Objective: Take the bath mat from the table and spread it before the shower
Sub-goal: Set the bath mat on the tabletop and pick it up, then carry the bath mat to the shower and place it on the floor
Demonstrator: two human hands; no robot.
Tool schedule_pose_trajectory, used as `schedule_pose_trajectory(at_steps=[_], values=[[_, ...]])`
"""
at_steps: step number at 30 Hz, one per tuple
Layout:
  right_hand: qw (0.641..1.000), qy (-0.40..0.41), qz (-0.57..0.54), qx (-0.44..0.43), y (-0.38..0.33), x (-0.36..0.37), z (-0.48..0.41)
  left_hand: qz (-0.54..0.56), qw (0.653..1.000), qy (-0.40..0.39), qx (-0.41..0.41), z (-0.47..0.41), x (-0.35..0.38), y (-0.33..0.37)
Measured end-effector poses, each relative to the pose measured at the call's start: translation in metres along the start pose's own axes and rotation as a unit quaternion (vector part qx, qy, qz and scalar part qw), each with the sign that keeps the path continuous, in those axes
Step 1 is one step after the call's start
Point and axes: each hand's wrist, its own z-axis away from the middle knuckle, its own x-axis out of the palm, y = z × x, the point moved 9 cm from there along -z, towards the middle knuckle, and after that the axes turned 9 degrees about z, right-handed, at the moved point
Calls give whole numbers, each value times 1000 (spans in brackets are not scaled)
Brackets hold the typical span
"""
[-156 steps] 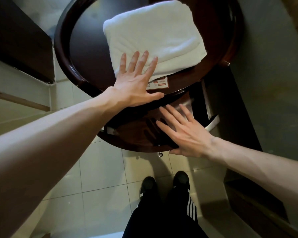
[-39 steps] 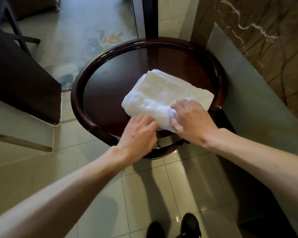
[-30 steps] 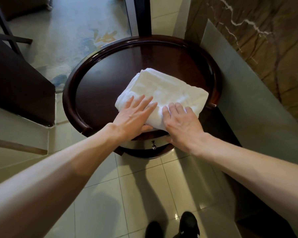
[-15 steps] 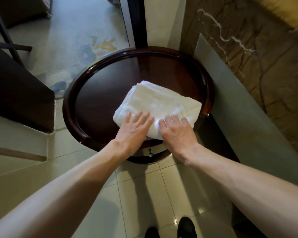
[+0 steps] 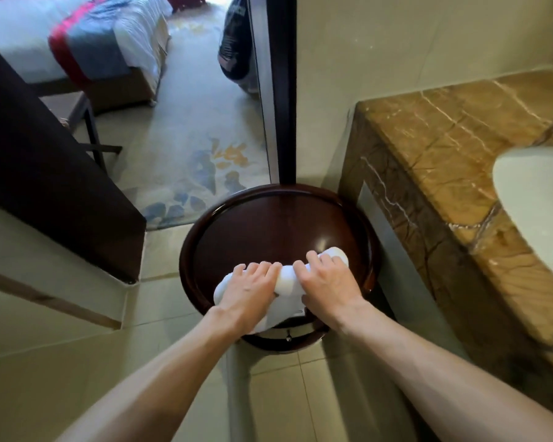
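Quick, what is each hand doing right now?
Left hand: closed, gripping the white bath mat.
Right hand: closed, gripping the same bath mat.

Mat (image 5: pixel 286 282): white terry cloth, soft, matt, bunching. Desk (image 5: pixel 268 224): dark polished wood, glossy, catching highlight. Counter (image 5: pixel 434 148): brown veined marble, smooth. Sink (image 5: pixel 537 199): white, smooth. Floor (image 5: pixel 77 362): pale tiles, shining faintly. Rug (image 5: pixel 189 161): patterned cloth.
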Motion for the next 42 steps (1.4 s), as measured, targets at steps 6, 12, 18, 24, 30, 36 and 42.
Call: schedule_pose_trajectory(at_steps=[6, 12, 18, 24, 30, 36, 42], values=[[999, 31, 5, -38, -11, -100, 23, 37, 998, 43, -2, 53, -100, 12], [997, 65, -9, -50, -24, -168, 53, 60, 995, 65, -35, 105, -164, 12], [995, 66, -34, -59, -47, -197, 75, 94, 988, 101, -71, 142, -193, 3], [993, 76, -62, -64, -72, -227, 65, 83, 980, 159, -91, 169, -233, -22], [984, 141, -67, -86, -97, -267, 35, 76, 962, 229, -128, 191, -276, -53], [972, 154, -97, -148, -117, -278, -9, 75, 953, 222, -194, 191, -292, -86], [944, 150, -143, -256, -140, -288, -56, 36, 927, 218, -302, 193, -301, -114]])
